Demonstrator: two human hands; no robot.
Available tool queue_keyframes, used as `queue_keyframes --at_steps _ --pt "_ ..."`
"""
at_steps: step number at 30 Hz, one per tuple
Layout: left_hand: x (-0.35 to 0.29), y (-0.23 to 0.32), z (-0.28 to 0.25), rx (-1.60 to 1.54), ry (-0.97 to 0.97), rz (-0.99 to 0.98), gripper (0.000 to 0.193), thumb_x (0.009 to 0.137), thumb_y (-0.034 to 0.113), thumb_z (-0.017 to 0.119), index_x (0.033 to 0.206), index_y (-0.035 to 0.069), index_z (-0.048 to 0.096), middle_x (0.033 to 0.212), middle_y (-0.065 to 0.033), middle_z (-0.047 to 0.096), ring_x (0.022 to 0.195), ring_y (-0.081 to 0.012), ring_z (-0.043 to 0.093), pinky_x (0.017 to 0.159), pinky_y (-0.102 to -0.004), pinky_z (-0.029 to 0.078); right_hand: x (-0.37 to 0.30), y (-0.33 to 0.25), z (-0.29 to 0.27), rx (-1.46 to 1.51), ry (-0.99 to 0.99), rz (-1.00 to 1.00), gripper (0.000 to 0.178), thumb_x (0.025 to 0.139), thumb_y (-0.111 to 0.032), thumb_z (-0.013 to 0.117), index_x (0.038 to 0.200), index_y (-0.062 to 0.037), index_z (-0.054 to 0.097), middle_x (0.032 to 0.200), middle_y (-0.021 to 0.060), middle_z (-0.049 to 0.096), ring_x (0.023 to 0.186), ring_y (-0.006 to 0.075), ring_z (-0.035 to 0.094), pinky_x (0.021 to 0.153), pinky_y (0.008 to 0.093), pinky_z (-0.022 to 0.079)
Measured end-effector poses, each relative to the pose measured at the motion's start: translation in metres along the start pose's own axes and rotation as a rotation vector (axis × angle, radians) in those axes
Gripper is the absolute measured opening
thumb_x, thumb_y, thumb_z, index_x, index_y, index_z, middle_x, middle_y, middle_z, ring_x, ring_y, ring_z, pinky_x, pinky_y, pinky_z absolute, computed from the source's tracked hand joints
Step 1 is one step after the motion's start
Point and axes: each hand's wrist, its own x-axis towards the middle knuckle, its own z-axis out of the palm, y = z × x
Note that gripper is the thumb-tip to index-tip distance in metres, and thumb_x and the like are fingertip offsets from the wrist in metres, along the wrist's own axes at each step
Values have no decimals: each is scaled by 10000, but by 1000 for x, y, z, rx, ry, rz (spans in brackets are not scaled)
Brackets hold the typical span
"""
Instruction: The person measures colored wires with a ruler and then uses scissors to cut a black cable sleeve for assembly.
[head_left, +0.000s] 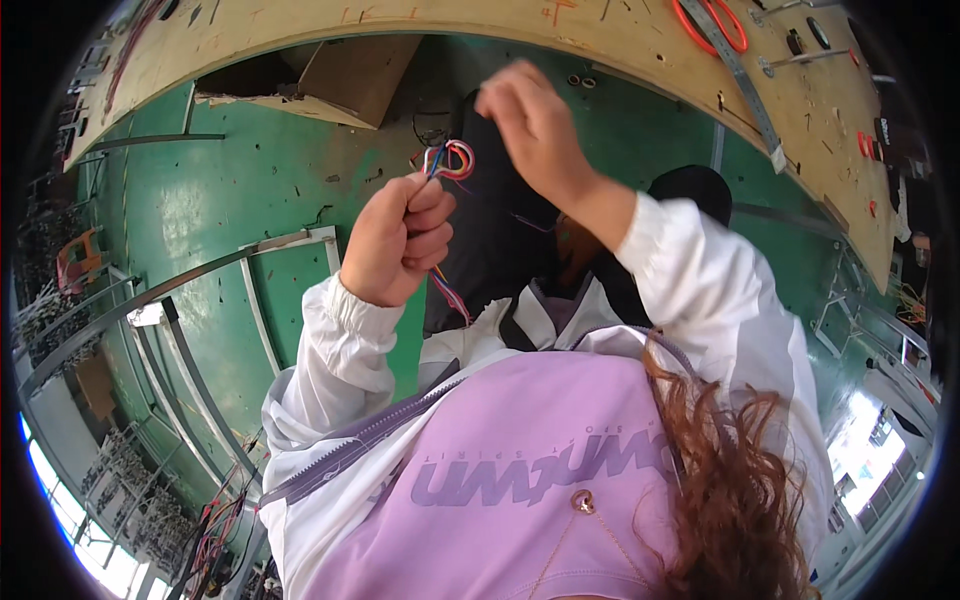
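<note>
My left hand is closed in a fist around a bundle of thin coloured wires. Above the fist the wires curl into a loop of red, white, blue, yellow and purple strands. Their other end hangs out below the fist, toward my lap. Up and to the right of the loop, my right hand is raised and apart from the wires. Its fingers are bent and blurred by motion, so whether they pinch anything does not show.
A wooden workbench curves across the far side, with red-handled scissors and a metal ruler at its right. Beneath it stands an opened cardboard box. Metal frames stand on the green floor at left.
</note>
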Motion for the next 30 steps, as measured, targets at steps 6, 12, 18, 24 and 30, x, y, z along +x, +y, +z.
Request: queue_keyframes --at_steps 6,12,18,24,30 --pt "-1 -24 15 2 59 5 296 894 218 350 616 145 278 565 53 246 433 -41 183 387 -223 125 -53 -37 -12 737 -206 776 332 932 -329 447 890 -24 571 781 6 564 708 79 526 655 222 436" --pt "5 -57 32 281 62 63 285 917 207 357 651 110 317 597 50 261 454 -42 183 399 -209 145 -64 -39 -41 813 -229 994 231 918 -268 492 867 -55 565 738 2 557 630 75 528 596 230 443" --pt "16 -80 35 550 5 172 259 926 179 375 695 66 406 586 46 335 472 -40 272 410 -207 214 -64 -41 -57 296 -487 931 214 904 -238 521 840 -36 556 697 5 559 587 83 517 555 228 439" --pt "24 -95 34 448 59 64 234 889 167 409 668 89 404 581 50 323 464 -40 269 401 -203 197 -80 -29 -68 169 -437 683 225 926 -197 477 909 6 572 781 14 578 712 88 534 663 225 451" --pt "38 -44 42 19 42 50 263 835 220 433 609 150 318 548 57 257 413 -55 215 377 -234 139 -96 -30 -96 296 -215 791 268 953 -204 408 982 19 553 879 54 582 836 111 546 801 246 435"
